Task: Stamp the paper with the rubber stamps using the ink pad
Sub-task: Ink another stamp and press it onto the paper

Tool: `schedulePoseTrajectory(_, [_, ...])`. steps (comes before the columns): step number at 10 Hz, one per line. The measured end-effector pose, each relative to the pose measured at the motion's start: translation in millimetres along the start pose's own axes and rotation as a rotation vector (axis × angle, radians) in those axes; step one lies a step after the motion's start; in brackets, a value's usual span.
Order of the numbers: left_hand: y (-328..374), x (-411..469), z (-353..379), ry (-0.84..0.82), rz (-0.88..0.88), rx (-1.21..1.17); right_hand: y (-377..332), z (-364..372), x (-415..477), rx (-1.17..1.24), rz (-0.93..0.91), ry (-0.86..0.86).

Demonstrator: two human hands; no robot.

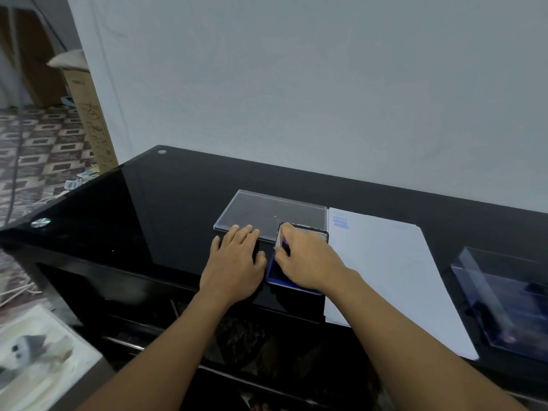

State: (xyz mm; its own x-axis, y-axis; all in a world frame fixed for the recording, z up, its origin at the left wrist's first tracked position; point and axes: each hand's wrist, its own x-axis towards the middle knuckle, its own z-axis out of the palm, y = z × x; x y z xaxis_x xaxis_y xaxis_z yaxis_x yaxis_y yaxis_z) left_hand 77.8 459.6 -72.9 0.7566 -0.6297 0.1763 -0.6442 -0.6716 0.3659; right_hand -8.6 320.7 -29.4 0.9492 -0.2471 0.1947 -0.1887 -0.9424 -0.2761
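Black glass makes up the tabletop (163, 209) on my feed, and I take the ink pad (271, 272) as my landmark: it sits near the front edge, its blue surface showing just left of the right wrist. Over the pad, the right hand (308, 262) has its fingers curled down, and its grip is closed round a small dark stamp (285, 244) with a purple tinge, mostly hidden by the fingers, so I cannot tell whether its face touches the ink. Just left of the pad, the left hand (234, 268) lies flat on the glass with fingers straight and spread, its grip open and holding nothing; the fingertips reach the near edge of a clear plastic lid (267, 210) that lies flat behind and to the left of the pad. Directly right of the pad, touching or nearly so, a stack of white paper (385, 277) lies with its near edge overhanging the front of the tabletop. At the sheet's far corner nearest the pad I read three blue prints of the word AMENDED (340, 222), stacked one under another. Farther right of the pad, beyond the paper, stands a clear plastic box (504, 292) whose contents are too blurred for me to make out.
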Motion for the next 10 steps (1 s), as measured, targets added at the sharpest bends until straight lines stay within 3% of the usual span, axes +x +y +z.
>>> schedulePoseTrajectory(4, [-2,0,0,-0.015,-0.003,-0.026,-2,-3,-2,-0.007,-0.002,0.004])
schedulePoseTrajectory(7, [0,10,-10,0.011,-0.034,-0.227,-2,-9,0,0.030,0.018,-0.036])
schedulePoseTrajectory(10, [30,36,-36,0.044,0.080,-0.314,22,-50,11,0.176,0.132,0.047])
